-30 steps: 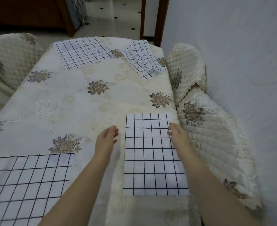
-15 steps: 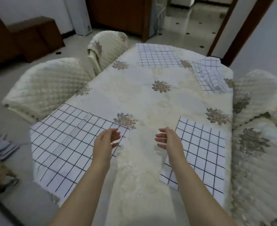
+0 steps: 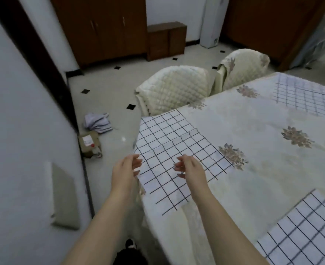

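- The checked cloth lies spread flat at the near left corner of the tabletop. Its left edge reaches the tabletop's rim, and a shallow crease runs across its middle.
- The left hand hangs at the cloth's left edge. Its fingers are loosely curled and its grip is relaxed and empty. I cannot tell whether the fingertips touch the fabric.
- The right hand hovers over the near half of the cloth, palm turned toward the left hand. Its fingers are loosely bent and its grip holds nothing.
- The two hands are near each other, with a strip of the cloth showing between them.
- A second checked cloth lies flat well to the right of the checked cloth, nearer the camera.
- A third checked cloth lies well beyond the checked cloth, to the right.
- A quilted chair stands just behind the checked cloth, pushed up to the tabletop.
- A second quilted chair stands beyond the first.
- On the floor left of the checked cloth lie a pale fabric bundle and a small cardboard box, close together.
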`<state>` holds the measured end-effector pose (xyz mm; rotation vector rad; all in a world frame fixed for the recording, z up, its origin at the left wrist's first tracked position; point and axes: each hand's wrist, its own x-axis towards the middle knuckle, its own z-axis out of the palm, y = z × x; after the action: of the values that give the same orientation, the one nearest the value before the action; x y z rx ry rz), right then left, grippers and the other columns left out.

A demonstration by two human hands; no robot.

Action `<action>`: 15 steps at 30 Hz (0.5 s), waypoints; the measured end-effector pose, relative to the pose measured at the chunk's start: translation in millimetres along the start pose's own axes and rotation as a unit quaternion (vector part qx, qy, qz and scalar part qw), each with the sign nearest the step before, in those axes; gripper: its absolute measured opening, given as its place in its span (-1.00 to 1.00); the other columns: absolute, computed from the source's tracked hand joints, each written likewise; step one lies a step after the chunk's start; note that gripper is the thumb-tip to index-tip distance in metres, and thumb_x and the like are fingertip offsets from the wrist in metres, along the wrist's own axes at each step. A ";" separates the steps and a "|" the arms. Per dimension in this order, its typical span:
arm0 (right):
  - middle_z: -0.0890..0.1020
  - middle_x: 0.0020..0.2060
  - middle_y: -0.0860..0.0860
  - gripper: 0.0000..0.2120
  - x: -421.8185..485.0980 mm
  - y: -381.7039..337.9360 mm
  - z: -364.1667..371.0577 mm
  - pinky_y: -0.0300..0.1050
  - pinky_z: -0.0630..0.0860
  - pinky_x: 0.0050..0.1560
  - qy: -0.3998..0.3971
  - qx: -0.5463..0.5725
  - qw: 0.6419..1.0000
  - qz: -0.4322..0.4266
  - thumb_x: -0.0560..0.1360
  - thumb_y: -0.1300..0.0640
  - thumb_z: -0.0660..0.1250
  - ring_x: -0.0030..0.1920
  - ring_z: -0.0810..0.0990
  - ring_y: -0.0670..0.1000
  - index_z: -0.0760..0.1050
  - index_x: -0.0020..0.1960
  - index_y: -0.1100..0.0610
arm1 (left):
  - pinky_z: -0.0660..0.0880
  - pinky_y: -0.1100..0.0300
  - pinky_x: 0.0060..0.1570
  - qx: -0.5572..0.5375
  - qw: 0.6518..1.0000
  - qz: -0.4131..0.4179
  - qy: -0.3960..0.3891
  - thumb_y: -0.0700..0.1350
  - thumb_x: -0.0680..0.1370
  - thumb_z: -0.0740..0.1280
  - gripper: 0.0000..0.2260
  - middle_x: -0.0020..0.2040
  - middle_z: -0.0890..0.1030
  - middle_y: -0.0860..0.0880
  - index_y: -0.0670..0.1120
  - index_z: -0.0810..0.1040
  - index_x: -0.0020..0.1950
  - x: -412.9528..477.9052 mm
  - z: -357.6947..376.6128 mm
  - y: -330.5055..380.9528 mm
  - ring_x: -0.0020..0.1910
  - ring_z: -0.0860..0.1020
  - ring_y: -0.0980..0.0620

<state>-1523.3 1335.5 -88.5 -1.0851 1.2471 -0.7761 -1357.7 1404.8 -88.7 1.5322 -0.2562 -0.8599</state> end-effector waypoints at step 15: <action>0.66 -0.13 0.09 -0.76 35.1 -6.3 115.9 -0.03 0.59 -0.01 -0.066 -0.055 0.996 -0.012 0.60 0.05 0.15 -0.14 0.64 -0.01 0.57 0.00 0.12 | 0.55 0.06 0.01 -0.001 0.999 -0.007 0.053 -0.09 0.59 0.22 -0.80 -0.08 0.68 -0.11 -0.12 0.62 -0.02 68.0 -77.9 24.2 -0.03 0.64 -0.02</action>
<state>-1402.9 1325.6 -97.7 -1.2229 1.1764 -0.6484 -1252.5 1417.4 -96.9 1.5744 -0.1676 -0.7880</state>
